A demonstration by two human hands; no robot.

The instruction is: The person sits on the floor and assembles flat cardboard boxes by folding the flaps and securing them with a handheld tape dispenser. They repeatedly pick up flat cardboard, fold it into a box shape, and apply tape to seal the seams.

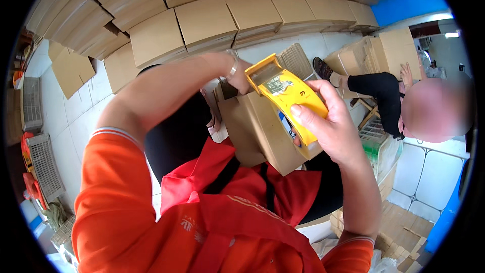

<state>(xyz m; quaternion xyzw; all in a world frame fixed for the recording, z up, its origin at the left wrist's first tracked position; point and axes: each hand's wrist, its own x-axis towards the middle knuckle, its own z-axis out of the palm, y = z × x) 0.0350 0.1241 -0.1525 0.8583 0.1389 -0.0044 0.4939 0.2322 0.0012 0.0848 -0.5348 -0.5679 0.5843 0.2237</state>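
My right hand [331,121] is closed round a yellow package [303,103], thumb on its upper face. A see-through greyish part sits at the package's far end. Under it, a brown cardboard box [260,126] rests at my lap, tilted, with a flap on its left side. A blue and white patch [287,121] shows between the package and the box. My left hand [239,78] reaches to the box's far left end, beside the package's far end. Its fingers are mostly hidden there, so what they hold cannot be seen.
Stacks of flat cardboard [202,20] line the far side. At the right, another person [379,88] sits beside more cardboard [399,50], one hand on a sheet. Near them stands a crate [376,139]. Grey plastic baskets [45,164] and a loose cardboard sheet [73,71] lie at the left.
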